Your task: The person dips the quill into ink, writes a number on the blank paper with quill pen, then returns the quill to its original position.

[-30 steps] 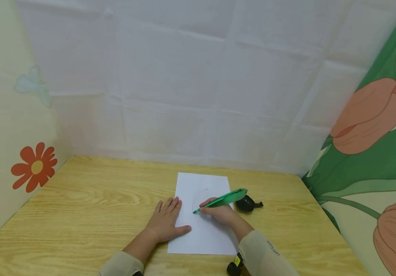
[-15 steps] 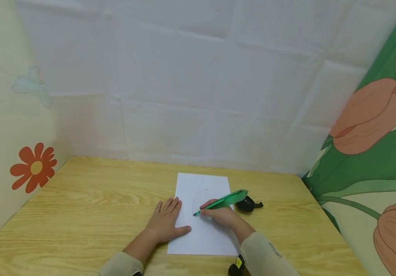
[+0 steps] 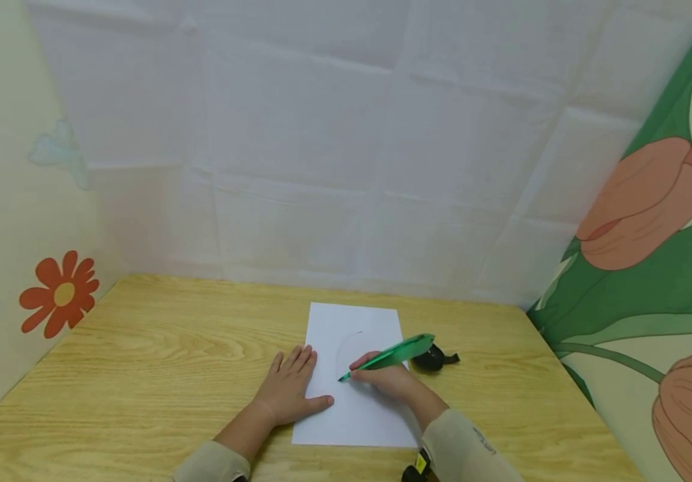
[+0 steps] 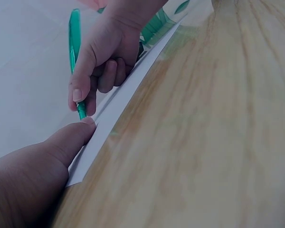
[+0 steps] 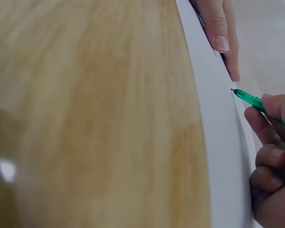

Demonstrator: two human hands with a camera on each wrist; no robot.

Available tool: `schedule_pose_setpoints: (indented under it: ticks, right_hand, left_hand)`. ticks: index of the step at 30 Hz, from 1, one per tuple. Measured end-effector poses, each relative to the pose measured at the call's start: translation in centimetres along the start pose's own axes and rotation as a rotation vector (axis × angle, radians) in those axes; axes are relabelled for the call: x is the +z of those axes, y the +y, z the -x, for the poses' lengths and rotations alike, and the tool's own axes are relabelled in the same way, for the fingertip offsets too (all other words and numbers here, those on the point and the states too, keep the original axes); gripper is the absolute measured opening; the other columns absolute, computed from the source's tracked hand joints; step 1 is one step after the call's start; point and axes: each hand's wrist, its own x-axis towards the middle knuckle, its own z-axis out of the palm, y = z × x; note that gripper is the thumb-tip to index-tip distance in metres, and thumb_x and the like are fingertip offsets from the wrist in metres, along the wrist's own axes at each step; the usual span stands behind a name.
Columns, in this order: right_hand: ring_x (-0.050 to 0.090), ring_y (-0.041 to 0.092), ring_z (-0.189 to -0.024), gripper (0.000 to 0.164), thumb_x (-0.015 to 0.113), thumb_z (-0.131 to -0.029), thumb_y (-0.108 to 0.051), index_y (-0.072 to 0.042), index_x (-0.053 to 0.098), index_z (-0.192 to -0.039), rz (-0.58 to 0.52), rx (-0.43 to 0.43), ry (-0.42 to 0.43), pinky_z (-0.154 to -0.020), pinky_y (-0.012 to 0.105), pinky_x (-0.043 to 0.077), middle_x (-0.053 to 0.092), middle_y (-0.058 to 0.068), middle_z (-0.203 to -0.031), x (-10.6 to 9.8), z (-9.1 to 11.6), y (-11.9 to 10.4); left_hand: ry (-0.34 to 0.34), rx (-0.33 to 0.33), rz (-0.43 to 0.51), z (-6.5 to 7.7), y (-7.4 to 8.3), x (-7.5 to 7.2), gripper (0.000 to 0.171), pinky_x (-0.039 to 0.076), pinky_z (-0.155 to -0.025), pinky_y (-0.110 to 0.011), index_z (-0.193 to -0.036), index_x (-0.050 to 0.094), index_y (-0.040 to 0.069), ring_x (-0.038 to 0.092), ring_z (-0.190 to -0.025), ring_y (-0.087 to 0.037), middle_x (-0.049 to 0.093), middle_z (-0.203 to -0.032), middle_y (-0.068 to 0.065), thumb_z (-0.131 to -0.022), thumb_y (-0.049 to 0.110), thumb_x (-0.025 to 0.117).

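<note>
On the table lies a white sheet of paper [image 3: 328, 425] with a thin curved line on its upper half. My right hand [image 3: 391, 380] pinches a green pen [image 3: 403, 349], its dark tip at the paper near the lower end of that line. The pen [image 5: 249, 98] also shows in the right wrist view, held between thumb and fingers. My left hand [image 3: 288, 388] lies flat with fingers spread over the sheet's left edge, the thumb on the paper. In the left wrist view the left thumb [image 4: 71, 140] appears close in front of the pen.
A black rounded object [image 3: 430, 357] with a short tail sits just right of the paper. The wooden table [image 3: 189, 348] meets a white cloth backdrop [image 3: 298, 147] behind. Painted flower walls [image 3: 641, 201] flank both sides. A black and yellow object shows by the right sleeve.
The pen tip and right hand have shifted slightly down the paper, toward me, and the curved line reaches lower. My left hand has stayed put.
</note>
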Motion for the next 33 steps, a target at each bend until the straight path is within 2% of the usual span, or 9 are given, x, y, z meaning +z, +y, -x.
schedule_pose_setpoints:
  ticks: [10, 20, 33]
  right_hand:
    - [0.048, 0.012, -0.080, 0.025, 0.075, -0.086, -0.024, -0.007, 0.072, -0.104, -0.017, -0.020, -0.013, -0.073, 0.026, 0.039, 0.069, -0.003, -0.096, -0.05, 0.61, -0.26]
    - [0.052, 0.011, -0.082, 0.025, 0.074, -0.087, -0.022, -0.004, 0.071, -0.104, -0.018, -0.039, -0.017, -0.077, 0.025, 0.041, 0.070, -0.004, -0.095, -0.09, 0.93, -0.10]
    - [0.052, 0.011, -0.080, 0.023, 0.076, -0.085, -0.022, -0.007, 0.072, -0.101, -0.038, -0.011, -0.039, -0.076, 0.025, 0.041, 0.070, -0.006, -0.091, -0.31, 0.76, 0.42]
  left_hand:
    - [0.003, 0.003, 0.021, 0.13, 0.10, -0.19, 0.099, 0.007, -0.122, -0.058, -0.152, 0.031, 0.000, 0.016, -0.152, -0.035, 0.024, -0.162, -0.016, -0.086, 0.068, 0.057]
    - [0.004, 0.006, 0.027, 0.13, 0.10, -0.09, 0.098, 0.008, -0.122, -0.059, -0.152, 0.031, 0.000, 0.017, -0.152, -0.035, 0.024, -0.162, -0.016, -0.086, 0.068, 0.057]
    - [-0.002, 0.009, 0.017, 0.22, 0.27, -0.23, 0.098, 0.009, -0.121, -0.059, -0.151, 0.031, -0.002, 0.018, -0.151, -0.036, 0.025, -0.161, -0.017, -0.086, 0.068, 0.057]
